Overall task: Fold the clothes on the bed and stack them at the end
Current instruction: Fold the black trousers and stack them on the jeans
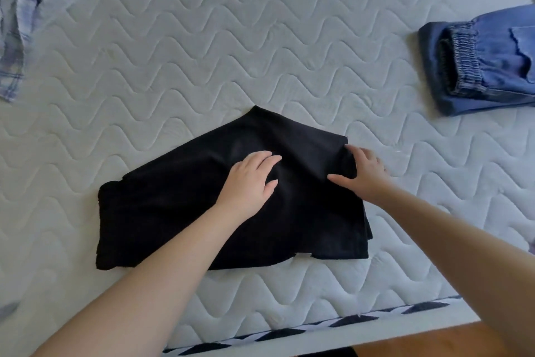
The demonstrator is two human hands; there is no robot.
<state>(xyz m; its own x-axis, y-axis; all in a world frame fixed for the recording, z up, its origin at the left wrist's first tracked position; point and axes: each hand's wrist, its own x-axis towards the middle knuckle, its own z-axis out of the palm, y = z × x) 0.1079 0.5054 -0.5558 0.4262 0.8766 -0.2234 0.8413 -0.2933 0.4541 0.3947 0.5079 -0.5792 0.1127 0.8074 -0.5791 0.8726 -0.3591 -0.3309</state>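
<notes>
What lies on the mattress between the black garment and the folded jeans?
In the head view, nothing: only bare quilted mattress separates the black garment from the folded jeans.

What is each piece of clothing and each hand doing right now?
Black garment: partly folded, lying flat on the mattress.
Jeans: folded, set at the right side of the bed.
Plaid shirt: crumpled, unfolded, at the top left.
Left hand: fingers straight, pressing flat on the black garment.
Right hand: gripping the black garment's right edge, fingers curled round the cloth.
</notes>
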